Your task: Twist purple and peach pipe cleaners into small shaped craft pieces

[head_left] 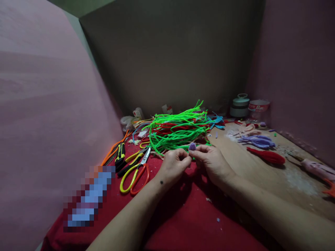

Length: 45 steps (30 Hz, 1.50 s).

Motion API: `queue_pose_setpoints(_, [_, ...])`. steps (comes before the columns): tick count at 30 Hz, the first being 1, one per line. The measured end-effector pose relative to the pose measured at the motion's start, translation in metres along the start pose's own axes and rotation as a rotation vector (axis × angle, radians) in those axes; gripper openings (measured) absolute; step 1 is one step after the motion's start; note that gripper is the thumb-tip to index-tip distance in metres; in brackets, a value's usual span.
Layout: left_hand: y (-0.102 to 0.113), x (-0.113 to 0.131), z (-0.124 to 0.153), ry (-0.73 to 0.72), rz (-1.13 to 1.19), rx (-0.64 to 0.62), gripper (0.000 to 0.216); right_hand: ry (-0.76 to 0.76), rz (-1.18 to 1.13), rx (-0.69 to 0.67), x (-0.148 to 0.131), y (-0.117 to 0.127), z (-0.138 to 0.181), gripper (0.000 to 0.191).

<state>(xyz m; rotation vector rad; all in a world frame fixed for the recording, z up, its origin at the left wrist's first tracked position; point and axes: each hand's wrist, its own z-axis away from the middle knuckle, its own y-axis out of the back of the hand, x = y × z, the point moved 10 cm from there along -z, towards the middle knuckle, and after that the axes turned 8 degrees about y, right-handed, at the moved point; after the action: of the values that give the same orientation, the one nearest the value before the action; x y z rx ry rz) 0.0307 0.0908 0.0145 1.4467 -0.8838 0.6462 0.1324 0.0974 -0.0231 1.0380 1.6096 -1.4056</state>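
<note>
My left hand (175, 164) and my right hand (211, 161) meet over the red cloth (183, 223), fingers pinched together on a small purple fuzzy piece (192, 146). Its rounded top shows just above my fingertips. Directly behind my hands lies a big heap of neon green pipe cleaners (178, 129) mixed with red ones. Yellow and orange scissors (136, 170) lie to the left of my left hand.
A black and yellow cutter (120, 157) and orange pipe cleaners (113, 150) lie at left. On the bare wood at right are purple pieces (258, 141), a red fuzzy shape (267, 156) and a pink glue gun (318, 169). Jars (240, 106) stand at the back. Walls enclose the table.
</note>
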Motion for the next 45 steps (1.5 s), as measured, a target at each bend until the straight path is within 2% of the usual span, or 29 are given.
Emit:
queue_pose_setpoints(3, [-0.002, -0.001, -0.001, 0.072, 0.143, -0.094, 0.019, -0.029, -0.054, -0.032, 0.005, -0.001, -0.003, 0.024])
queue_pose_setpoints(7, [-0.002, -0.002, -0.001, 0.125, 0.238, -0.139, 0.025, -0.064, -0.147, -0.109, 0.011, -0.005, -0.009, 0.022])
queue_pose_setpoints(14, [-0.008, -0.011, -0.001, 0.202, 0.271, -0.186, 0.023, 0.115, 0.067, -0.015, -0.017, 0.004, -0.007, 0.02])
queue_pose_setpoints(20, [-0.014, -0.02, -0.002, 0.239, 0.352, -0.267, 0.023, 0.136, 0.067, -0.004, -0.019, 0.005, -0.007, 0.021])
queue_pose_setpoints(23, [-0.017, -0.024, -0.002, 0.257, 0.38, -0.292, 0.025, 0.098, 0.016, -0.011, -0.011, 0.008, -0.011, 0.025])
queue_pose_setpoints(27, [-0.009, -0.017, -0.003, 0.196, 0.426, -0.224, 0.025, 0.005, -0.111, 0.005, 0.001, 0.009, -0.011, 0.027])
queue_pose_setpoints(29, [-0.006, -0.012, -0.002, 0.165, 0.469, -0.203, 0.026, -0.051, -0.089, -0.016, 0.008, 0.006, -0.009, 0.023])
queue_pose_setpoints(32, [-0.002, -0.009, -0.002, 0.153, 0.48, -0.174, 0.026, -0.141, 0.038, -0.102, 0.02, -0.003, -0.003, 0.016])
queue_pose_setpoints(38, [0.008, 0.004, -0.006, 0.113, 0.274, -0.117, 0.023, -0.097, 0.422, -0.349, 0.025, -0.024, -0.001, 0.017])
queue_pose_setpoints(40, [0.007, 0.024, -0.009, 0.051, 0.159, -0.115, 0.021, 0.083, 0.598, -0.422, 0.014, -0.032, -0.002, 0.018])
queue_pose_setpoints(42, [-0.003, 0.05, -0.013, -0.038, 0.043, -0.146, 0.019, 0.266, 0.811, -0.525, 0.005, -0.044, 0.003, 0.015])
queue_pose_setpoints(45, [-0.038, 0.086, -0.019, -0.183, -0.141, -0.266, 0.017, 0.339, 1.075, -0.65, 0.013, -0.054, 0.012, 0.022])
